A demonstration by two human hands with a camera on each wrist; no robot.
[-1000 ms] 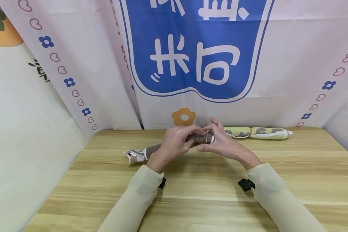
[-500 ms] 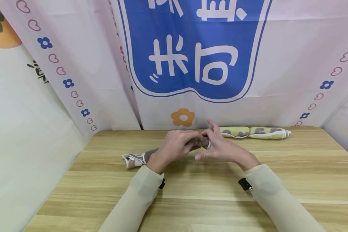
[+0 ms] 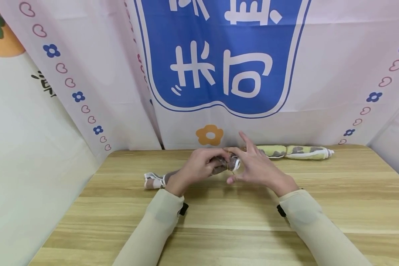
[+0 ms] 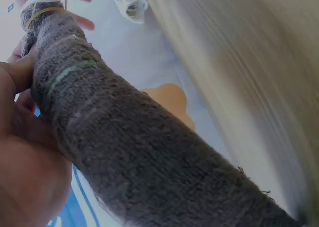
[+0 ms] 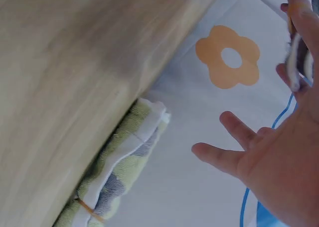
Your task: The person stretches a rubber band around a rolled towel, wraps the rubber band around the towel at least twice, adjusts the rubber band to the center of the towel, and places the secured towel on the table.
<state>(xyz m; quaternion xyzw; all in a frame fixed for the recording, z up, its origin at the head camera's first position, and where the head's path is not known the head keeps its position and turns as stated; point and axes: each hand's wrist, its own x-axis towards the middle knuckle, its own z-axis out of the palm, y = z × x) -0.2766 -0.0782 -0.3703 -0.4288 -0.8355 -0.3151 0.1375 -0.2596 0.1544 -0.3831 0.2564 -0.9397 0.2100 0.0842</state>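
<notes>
Nearest, two cream-coloured cloth sleeves (image 3: 149, 229) reach in from 7 and 5 o'clock of the head view, with a small black wrist device (image 3: 281, 210) at each cuff. They cross a pale wood-grain table (image 3: 232, 236). The left hand (image 3: 196, 167) has its fingers and thumb curled round a brown-grey, cylinder-shaped roll of towelling cloth (image 4: 134, 137), close to the roll's white-edged end. From that hand, the roll's flared, patterned, white-bordered end (image 3: 154, 181) points between 8 and 9 o'clock, and the white-edged end points to 3. Whether the roll touches the table cannot be told. A thin yellow-orange elastic band (image 4: 47, 9) circles the roll near that 3 o'clock end, its strands running up toward the right hand (image 3: 261, 168), whose fingers are spread apart; how they hold the band cannot be told. Beyond, at 2 o'clock from the right hand, a yellow-green and grey towelling roll (image 3: 307, 152) with white edging lies along the table's far edge, banded at its middle. Farthest, at 12 o'clock, hangs a white cloth backdrop (image 3: 336, 55) with an orange flower (image 3: 202, 135) below a blue lettered panel (image 3: 216, 88).
</notes>
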